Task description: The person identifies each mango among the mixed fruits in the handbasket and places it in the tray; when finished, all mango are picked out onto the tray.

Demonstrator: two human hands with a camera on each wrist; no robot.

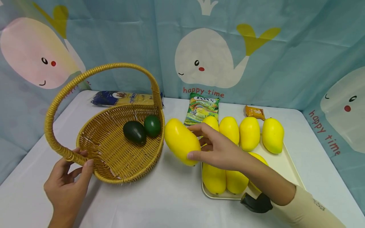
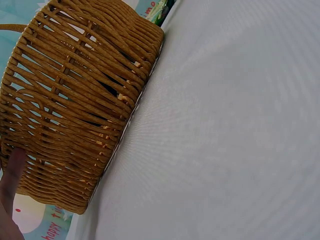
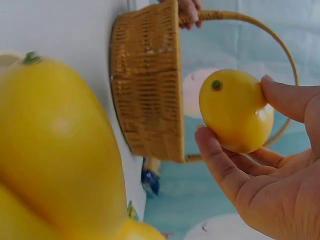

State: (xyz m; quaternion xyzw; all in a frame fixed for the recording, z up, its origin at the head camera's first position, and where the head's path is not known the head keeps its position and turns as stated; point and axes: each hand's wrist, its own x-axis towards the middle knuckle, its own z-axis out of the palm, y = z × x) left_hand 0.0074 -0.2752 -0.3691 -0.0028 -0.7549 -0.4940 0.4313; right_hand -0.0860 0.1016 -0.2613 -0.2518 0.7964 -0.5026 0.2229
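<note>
My right hand [image 1: 215,147] holds a yellow mango [image 1: 181,141] between thumb and fingers, just right of the wicker basket [image 1: 114,179]. In the right wrist view, the thumb and fingertips press on opposite sides of the held mango [image 3: 232,112]. At the basket's near left, my left hand [image 1: 68,183] grips the rim by the foot of the tall handle [image 1: 48,120]. Two dark green avocados, one darker [image 1: 135,132] and one greener [image 1: 152,125], lie inside the basket. The left wrist view shows the woven side [image 2: 75,95] and one fingertip on it.
Several yellow mangoes [image 1: 249,134] lie on a cream tray [image 1: 285,167] at the right. A dark curved object [image 1: 258,202] sits by its front edge. Behind are a blue-and-yellow packet [image 1: 122,98], a green sweets bag [image 1: 203,108] and a small orange packet [image 1: 254,112].
</note>
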